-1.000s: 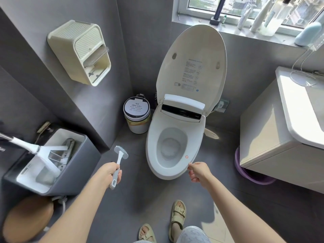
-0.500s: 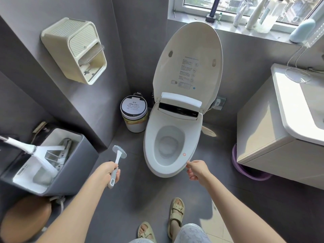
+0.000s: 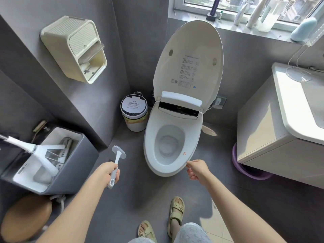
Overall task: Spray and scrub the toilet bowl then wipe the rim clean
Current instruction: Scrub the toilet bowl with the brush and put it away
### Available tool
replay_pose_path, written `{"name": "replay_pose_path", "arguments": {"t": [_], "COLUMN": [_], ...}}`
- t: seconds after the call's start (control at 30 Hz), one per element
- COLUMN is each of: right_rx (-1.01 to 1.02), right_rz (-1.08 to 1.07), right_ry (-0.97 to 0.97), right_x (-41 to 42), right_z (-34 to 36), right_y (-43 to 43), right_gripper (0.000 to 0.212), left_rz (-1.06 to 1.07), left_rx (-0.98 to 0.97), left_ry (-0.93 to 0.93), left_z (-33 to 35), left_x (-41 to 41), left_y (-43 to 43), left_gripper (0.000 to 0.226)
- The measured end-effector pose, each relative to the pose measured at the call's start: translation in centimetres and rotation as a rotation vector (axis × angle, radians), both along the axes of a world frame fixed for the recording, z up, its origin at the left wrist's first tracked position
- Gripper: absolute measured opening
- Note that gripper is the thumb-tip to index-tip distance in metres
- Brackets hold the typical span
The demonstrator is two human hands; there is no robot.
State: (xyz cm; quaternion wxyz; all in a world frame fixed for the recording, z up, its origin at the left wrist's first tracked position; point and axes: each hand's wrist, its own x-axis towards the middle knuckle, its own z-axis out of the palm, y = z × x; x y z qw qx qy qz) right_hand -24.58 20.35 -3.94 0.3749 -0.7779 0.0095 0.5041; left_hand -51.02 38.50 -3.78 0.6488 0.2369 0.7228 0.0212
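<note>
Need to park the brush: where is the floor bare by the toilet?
Bare floor lies between the toilet front and the sandals, and right of the toilet up to the cabinet and basin. Crowded: the bin in the left corner, the mop bucket farther left.

1 toilet [image 3: 151, 137], 1 brush [image 3: 116, 159] and 1 bin [image 3: 134, 109] are counted; 2 hands, left hand [image 3: 107, 171], right hand [image 3: 198, 169]; 2 sandals [image 3: 147, 231] [image 3: 176, 212].

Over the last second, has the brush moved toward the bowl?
No. The brush in the left hand keeps its gap left of the toilet rim.
</note>
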Motion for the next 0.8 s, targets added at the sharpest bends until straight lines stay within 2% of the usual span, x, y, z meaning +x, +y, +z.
{"name": "replay_pose_path", "arguments": {"t": [0.8], "right_rx": [-0.02], "right_rz": [0.014], "right_ry": [-0.026], "right_x": [-0.03], "right_z": [0.11], "right_y": [0.58], "right_gripper": [0.026], "left_rz": [-0.034], "left_rx": [0.025], "left_ry": [0.016], "left_z": [0.27], "left_x": [-0.1], "left_y": [0.87], "left_gripper": [0.022]}}
